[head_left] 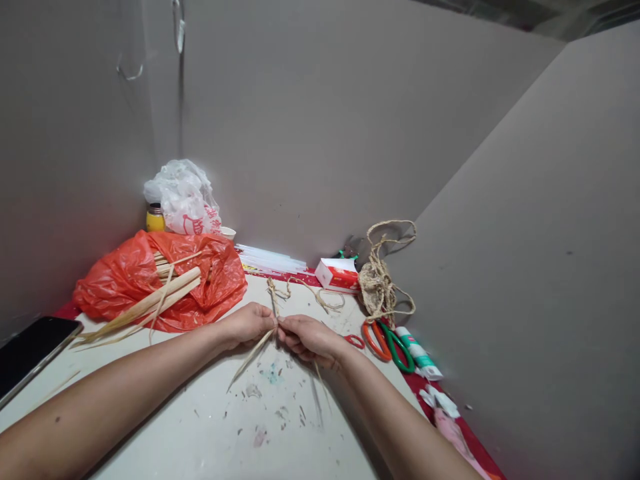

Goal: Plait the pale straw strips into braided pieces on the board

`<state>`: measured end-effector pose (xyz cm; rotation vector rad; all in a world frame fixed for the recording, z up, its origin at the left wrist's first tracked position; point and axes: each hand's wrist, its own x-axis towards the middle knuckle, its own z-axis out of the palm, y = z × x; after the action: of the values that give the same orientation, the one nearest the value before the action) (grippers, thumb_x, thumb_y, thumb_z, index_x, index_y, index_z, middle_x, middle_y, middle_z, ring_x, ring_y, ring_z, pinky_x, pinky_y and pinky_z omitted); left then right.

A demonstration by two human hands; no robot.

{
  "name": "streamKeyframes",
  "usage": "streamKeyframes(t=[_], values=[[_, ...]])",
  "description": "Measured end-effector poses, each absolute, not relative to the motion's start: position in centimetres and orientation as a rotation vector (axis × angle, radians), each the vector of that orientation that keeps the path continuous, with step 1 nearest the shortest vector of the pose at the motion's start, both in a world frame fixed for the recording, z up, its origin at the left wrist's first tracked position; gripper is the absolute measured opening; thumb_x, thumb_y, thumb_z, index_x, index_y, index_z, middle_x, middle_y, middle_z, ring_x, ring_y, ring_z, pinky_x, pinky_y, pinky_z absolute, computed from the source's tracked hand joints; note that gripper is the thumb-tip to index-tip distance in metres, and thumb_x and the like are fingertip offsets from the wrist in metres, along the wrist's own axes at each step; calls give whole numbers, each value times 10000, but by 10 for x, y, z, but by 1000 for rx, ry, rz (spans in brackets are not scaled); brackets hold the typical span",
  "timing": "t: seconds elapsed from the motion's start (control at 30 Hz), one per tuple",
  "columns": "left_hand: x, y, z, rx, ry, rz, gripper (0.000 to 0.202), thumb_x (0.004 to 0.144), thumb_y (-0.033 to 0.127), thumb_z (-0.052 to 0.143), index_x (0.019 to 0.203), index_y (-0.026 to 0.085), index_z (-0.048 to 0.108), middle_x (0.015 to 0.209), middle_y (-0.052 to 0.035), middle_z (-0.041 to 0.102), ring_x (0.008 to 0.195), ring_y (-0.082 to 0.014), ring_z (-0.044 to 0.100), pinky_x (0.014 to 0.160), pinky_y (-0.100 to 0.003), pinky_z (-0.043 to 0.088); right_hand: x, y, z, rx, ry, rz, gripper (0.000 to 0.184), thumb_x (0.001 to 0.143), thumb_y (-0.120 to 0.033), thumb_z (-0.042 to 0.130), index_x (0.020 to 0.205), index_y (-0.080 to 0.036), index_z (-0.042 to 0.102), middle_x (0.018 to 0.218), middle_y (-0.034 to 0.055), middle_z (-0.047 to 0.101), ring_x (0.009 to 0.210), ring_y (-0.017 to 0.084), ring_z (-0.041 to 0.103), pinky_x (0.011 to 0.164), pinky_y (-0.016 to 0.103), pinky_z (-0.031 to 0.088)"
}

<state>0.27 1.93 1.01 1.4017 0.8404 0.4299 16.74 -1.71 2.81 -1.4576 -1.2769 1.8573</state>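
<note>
Both hands meet at the middle of a pale work board. My left hand [254, 323] is closed in a pinch on a cord of dried plant fibre [273, 297], twisted or braided. Right beside it, my right hand [307, 339] pinches the same cord at its near end. Loose fibre strands [250, 360] stick out below the left hand, and a thin one hangs under the right. Beyond the hands the cord runs away to a knotted end, with a thinner string curling off to the right. The fingers hide the point where the strands join.
An orange-red plastic bag [125, 273] with dried fibre strips [165, 293] lies left, near a phone [35, 350]. A red-white box [337, 275], a coil of braided cord [377, 287], orange-handled scissors [376, 340], green-handled scissors [399, 348] and a tube [420, 353] line the right. Grey walls enclose the board.
</note>
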Motion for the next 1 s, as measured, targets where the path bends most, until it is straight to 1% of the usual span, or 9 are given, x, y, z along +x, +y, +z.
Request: streamKeyframes(t=[0.17,0.27,0.33,0.43,0.57,0.73,0.83,0.93,1.0], values=[[1,23,13,1606,847,545,230,706,362,536,626,149,507,511,61,393,488,-62,307,478,-188,240,172,-10,21,-1218,-1052,2105,263,794,-346,493,640,-189,350,495,-105,204,378,31,115,352,146,42],[-1,25,16,1710,870,509,212,703,343,522,610,153,499,540,53,404,531,-75,336,513,-189,271,168,-9,16,-1162,-932,2158,247,780,-297,469,606,-185,334,485,-105,198,371,27,103,348,148,32],[-3,26,16,1755,885,471,179,695,308,512,605,154,512,540,49,412,527,-77,339,511,-188,275,163,-11,16,-1206,-912,2093,223,756,-267,462,587,-183,344,461,-105,216,357,26,113,341,150,38],[-4,28,15,1730,889,401,132,671,232,479,573,153,519,494,45,407,463,-71,319,459,-191,250,153,-16,17,-1391,-962,1850,162,708,-223,459,566,-177,397,403,-103,260,325,26,138,329,160,60],[-2,23,14,1570,919,286,143,685,226,424,560,176,471,389,48,367,327,-76,271,363,-210,197,140,-22,18,-1528,-988,1595,116,666,-184,447,561,-156,489,335,-99,285,292,29,148,314,178,80],[8,1,20,1597,1056,259,136,770,238,369,695,187,470,412,25,472,306,-128,415,367,-223,294,132,-26,20,-1490,-837,1596,191,680,-214,462,513,-190,372,329,-102,270,295,27,142,315,178,73],[12,-10,20,1788,1152,382,148,793,226,368,786,175,507,486,-3,535,392,-144,492,449,-239,356,132,-28,19,-1433,-779,1626,195,686,-229,482,542,-193,356,362,-109,267,308,23,149,319,165,73],[13,-14,16,1963,1177,512,159,785,194,390,829,164,540,672,-66,627,605,-172,587,592,-253,402,134,-30,18,-1371,-743,1648,204,684,-233,497,555,-193,343,387,-113,262,319,19,153,324,157,75],[13,-14,13,2012,1179,532,178,786,180,380,844,160,547,758,-91,645,703,-188,600,641,-260,404,134,-31,16,-1356,-741,1646,225,679,-233,502,546,-195,325,393,-113,261,324,17,153,324,158,74]])
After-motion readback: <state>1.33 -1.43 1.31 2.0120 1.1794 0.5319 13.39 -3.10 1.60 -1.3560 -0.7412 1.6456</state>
